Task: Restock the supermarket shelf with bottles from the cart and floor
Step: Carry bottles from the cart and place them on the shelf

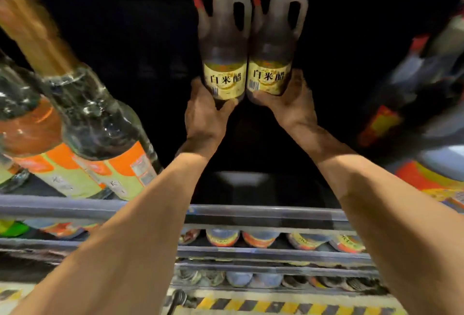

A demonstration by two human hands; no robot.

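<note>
Deep in a dark shelf [263, 210], left hand [206, 114] grips one jug [223, 46]; right hand [288, 103] grips another jug [275, 43], touching.

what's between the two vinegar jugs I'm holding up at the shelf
Nothing lies between them. In the head view the left jug, gripped by the left hand, and the right jug, gripped by the right hand, stand side by side, apparently touching.

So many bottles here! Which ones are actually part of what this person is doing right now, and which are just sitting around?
In the job:
- left jug, held at its base by the left hand
- right jug, held by the right hand
- shelf edge

Just sitting there:
- clear orange-labelled bottles on the left
- blurred bottles on the right
- lower-shelf bottles
</note>
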